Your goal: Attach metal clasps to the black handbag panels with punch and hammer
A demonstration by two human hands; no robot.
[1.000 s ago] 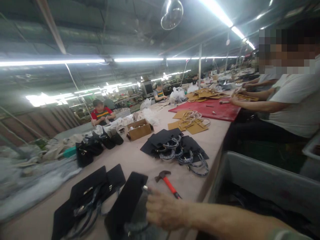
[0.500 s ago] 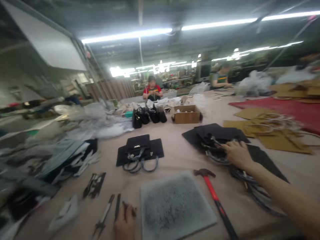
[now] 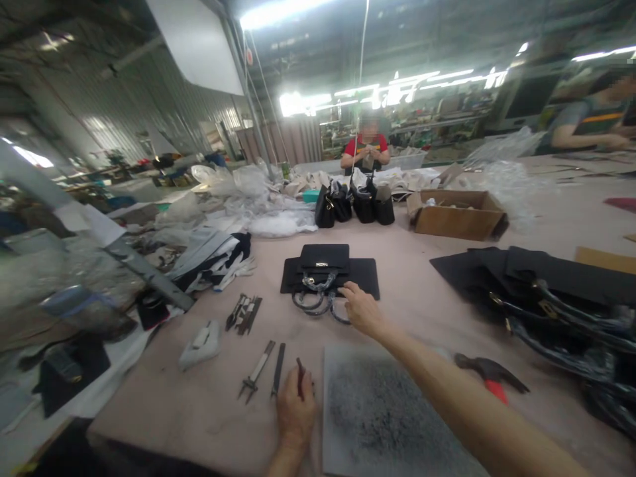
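My left hand (image 3: 297,407) rests on the table with its fingers closed around a slim dark-red stick-like tool (image 3: 301,377), whose exact kind I cannot make out. Over the middle black bag panel (image 3: 325,255) reaches my right hand (image 3: 365,310), fingers stretched out at the panel's lower right by the wrapped handles (image 3: 311,301). Beneath the right forearm lies a grey slab (image 3: 368,404) with dark marks. To the left hand's left are a dark flat strip (image 3: 279,368) and a caliper-like metal tool (image 3: 257,371).
At right, a hammer (image 3: 489,374) lies beside a pile of black bag parts (image 3: 561,285). Small tools (image 3: 243,313) and a white block (image 3: 200,344) sit at left. Finished-looking black bags (image 3: 365,205) and a cardboard box (image 3: 454,215) stand behind. Two people work farther back.
My right hand has left the black pile at right and moved across to the middle bag panel. The view has turned right-to-left. My left hand still holds the slim tool.
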